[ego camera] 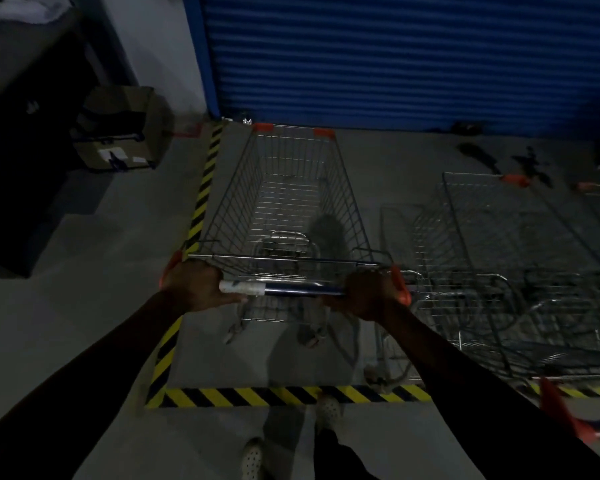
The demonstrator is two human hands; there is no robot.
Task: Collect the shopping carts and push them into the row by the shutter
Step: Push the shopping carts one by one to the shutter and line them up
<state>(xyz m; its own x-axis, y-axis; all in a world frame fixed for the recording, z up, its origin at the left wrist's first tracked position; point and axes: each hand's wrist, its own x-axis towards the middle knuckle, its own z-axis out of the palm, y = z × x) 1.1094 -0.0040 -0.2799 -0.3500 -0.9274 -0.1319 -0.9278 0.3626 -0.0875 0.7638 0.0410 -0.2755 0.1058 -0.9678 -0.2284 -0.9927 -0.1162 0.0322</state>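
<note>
A wire shopping cart [291, 188] with orange corner caps stands in front of me, its nose close to the blue roller shutter [395, 57]. My left hand [194, 285] grips the left end of its handle bar [291, 289]. My right hand [371, 292] grips the right end, beside the orange end cap. The cart sits inside a floor bay outlined by yellow-black hazard tape [257, 396]. To its right, more wire carts [506, 258] stand side by side facing the shutter.
A cardboard box [122, 129] rests on the floor at the left, next to a dark cabinet [25, 150]. Dark debris [530, 164] lies near the shutter at the right. My feet [257, 455] stand just behind the tape line.
</note>
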